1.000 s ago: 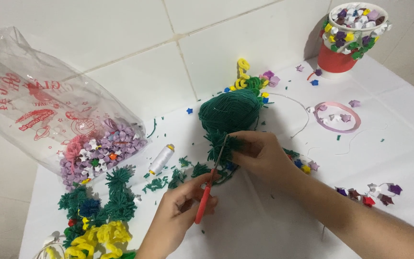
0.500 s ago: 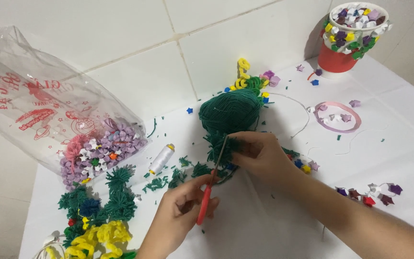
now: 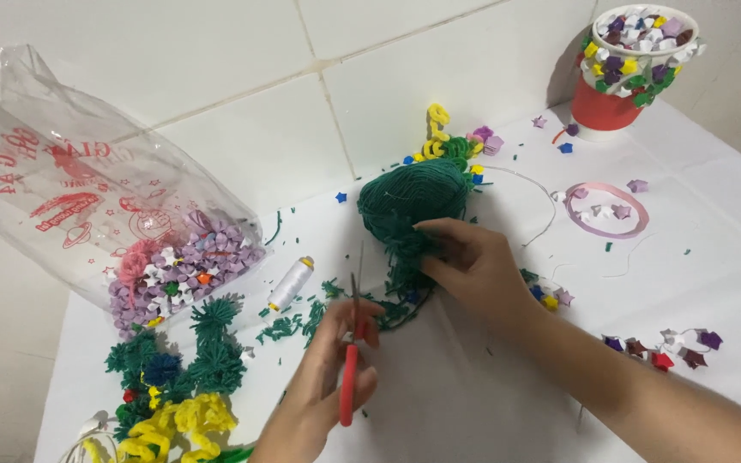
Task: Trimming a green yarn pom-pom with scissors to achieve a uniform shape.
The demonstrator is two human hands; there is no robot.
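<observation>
My left hand [image 3: 326, 377] grips red-handled scissors [image 3: 352, 360] with the blades pointing up toward the green yarn. My right hand [image 3: 472, 266] pinches loose strands at the lower edge of a dark green yarn ball [image 3: 412, 199] lying on the white sheet [image 3: 473, 394]. Short green yarn clippings [image 3: 298, 321] are scattered beside the scissors.
A clear plastic bag [image 3: 87, 201] with purple paper stars lies at left. A white thread spool [image 3: 290, 283] sits by it. Green and yellow pompoms [image 3: 183, 377] lie at lower left. A red cup [image 3: 621, 77] of stars stands at far right, near a pink tape ring [image 3: 606, 210].
The scissors in my left hand have drawn back a little from the yarn. My right hand has shifted slightly on the strands.
</observation>
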